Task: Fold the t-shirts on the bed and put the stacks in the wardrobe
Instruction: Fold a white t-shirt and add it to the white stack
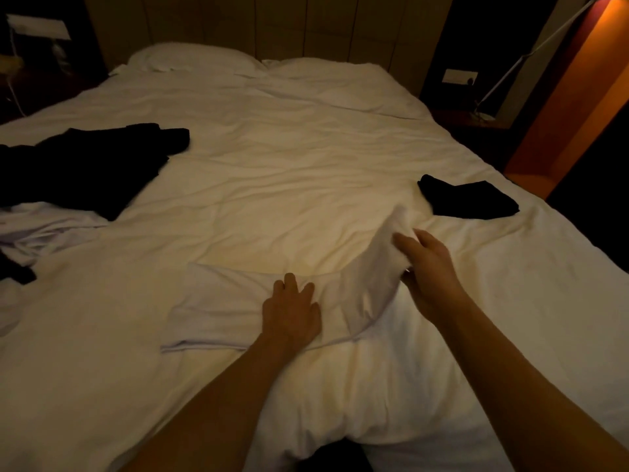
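Hands: two on one white t-shirt (218,308); one folded black t-shirt (469,199)

We see a thin white floor lamp (531,54) leaning at far right, a white wall switch plate (459,76) below, and a padded beige headboard (272,22)

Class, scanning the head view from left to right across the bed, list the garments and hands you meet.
Unfolded black garment → left hand pressing the white t-shirt → right hand lifting its edge → folded black t-shirt.
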A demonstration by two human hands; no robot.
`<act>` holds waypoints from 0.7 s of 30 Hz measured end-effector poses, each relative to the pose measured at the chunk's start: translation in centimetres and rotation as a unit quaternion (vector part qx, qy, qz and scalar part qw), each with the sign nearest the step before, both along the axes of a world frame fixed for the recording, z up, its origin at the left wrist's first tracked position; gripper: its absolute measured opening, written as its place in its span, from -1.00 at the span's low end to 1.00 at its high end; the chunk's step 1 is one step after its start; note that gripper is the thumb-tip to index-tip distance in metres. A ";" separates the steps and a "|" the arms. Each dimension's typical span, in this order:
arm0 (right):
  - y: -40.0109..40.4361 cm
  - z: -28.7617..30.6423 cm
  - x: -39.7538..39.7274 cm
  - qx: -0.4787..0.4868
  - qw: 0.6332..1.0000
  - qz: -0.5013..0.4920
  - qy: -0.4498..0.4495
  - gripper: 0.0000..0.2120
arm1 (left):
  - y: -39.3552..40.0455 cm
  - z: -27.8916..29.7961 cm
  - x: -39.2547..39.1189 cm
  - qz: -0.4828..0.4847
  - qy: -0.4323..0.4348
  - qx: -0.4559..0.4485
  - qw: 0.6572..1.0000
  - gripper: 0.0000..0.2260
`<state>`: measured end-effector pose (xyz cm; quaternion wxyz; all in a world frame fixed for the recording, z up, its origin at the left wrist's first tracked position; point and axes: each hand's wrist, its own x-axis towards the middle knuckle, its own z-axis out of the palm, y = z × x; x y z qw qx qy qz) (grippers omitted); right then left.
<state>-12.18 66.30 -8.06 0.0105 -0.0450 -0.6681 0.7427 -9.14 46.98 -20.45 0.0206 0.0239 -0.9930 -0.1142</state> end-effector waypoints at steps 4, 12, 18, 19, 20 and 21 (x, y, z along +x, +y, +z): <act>-8.2 1.7 1.1 0.109 0.987 0.052 0.102 -0.93 | -1.5 1.9 0.2 -0.038 -0.052 0.052 0.997 -0.62; -20.5 -4.1 4.0 0.327 0.911 0.189 0.162 -0.72 | -12.3 5.1 5.7 0.151 0.046 0.403 0.901 -0.74; -21.7 -6.8 6.9 0.408 0.841 0.315 0.164 -0.48 | -15.3 5.6 7.1 0.244 -0.034 0.643 0.725 -0.50; -21.1 -6.5 7.5 0.391 0.842 0.327 0.173 -0.45 | -15.5 5.3 7.1 0.242 -0.027 0.620 0.746 -0.55; -20.2 -6.4 7.8 0.377 0.850 0.313 0.196 -0.43 | -15.6 5.1 6.9 0.236 -0.017 0.605 0.760 -0.58; -18.8 -6.6 7.9 0.376 0.856 0.271 0.230 -0.43 | -15.7 4.8 6.8 0.232 -0.009 0.589 0.774 -0.54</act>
